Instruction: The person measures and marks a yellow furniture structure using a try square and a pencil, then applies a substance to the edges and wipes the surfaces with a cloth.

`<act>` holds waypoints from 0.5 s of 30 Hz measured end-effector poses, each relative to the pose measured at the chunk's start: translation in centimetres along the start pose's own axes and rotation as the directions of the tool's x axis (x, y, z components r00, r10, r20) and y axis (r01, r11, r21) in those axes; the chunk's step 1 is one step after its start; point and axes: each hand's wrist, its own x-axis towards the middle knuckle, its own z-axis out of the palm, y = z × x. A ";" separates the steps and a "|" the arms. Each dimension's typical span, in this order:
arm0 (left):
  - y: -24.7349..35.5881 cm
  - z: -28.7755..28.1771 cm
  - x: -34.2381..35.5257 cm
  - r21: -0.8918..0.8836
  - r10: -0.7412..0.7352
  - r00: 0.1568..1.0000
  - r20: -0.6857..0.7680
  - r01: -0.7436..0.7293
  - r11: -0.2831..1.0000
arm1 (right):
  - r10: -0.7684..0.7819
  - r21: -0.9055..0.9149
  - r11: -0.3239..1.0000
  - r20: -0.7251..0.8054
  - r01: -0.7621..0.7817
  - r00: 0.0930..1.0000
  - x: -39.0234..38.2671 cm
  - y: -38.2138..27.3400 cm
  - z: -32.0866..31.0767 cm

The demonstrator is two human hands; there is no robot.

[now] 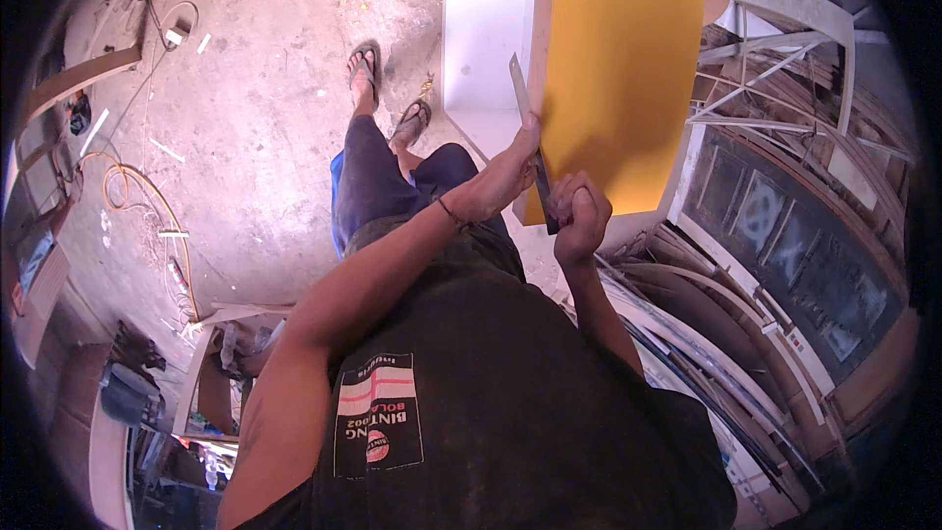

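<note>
My left hand (505, 177) is closed round a long flat metal strip (520, 83), silver at its upper part and dark lower down. The strip lies lengthwise by the left edge of a yellow panel (623, 49), which adjoins a white box-like piece (486, 10). Beside the strip's lower end, my right hand (579, 211) has its fingers curled, thumb up, against the panel's near edge; what they hold is hidden.
Stacked boards, strips and frames (785, 236) crowd the right side. An orange hose and cords (123, 186) lie on the concrete floor (255, 88) at left. A wooden cabinet with clutter (211, 383) stands lower left. My sandalled feet (363, 69) are left of the white piece.
</note>
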 end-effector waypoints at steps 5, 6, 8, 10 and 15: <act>-0.8 0.2 -1.0 0.010 0.037 0.999 -0.007 -0.037 0.999 | 0.145 -0.066 0.987 -0.043 -0.148 0.988 -1.2 -0.5 0.1; -0.9 0.3 -1.2 0.000 0.036 0.999 -0.028 -0.036 0.999 | 0.077 -0.023 0.997 -0.041 -0.078 0.996 -1.3 -0.6 0.2; -1.4 0.7 -1.5 -0.032 0.032 0.998 -0.055 -0.034 0.999 | -0.125 0.177 0.978 0.066 0.111 0.990 -1.9 -0.7 0.1; -1.7 1.0 -1.9 0.019 0.065 0.997 0.029 -0.065 0.998 | -0.058 0.174 0.984 0.067 0.046 0.996 -2.3 -0.7 0.1; -2.1 1.4 -2.8 -0.033 0.098 0.995 0.031 -0.097 0.995 | -0.004 0.089 0.996 0.065 -0.001 0.998 -3.1 -0.7 0.0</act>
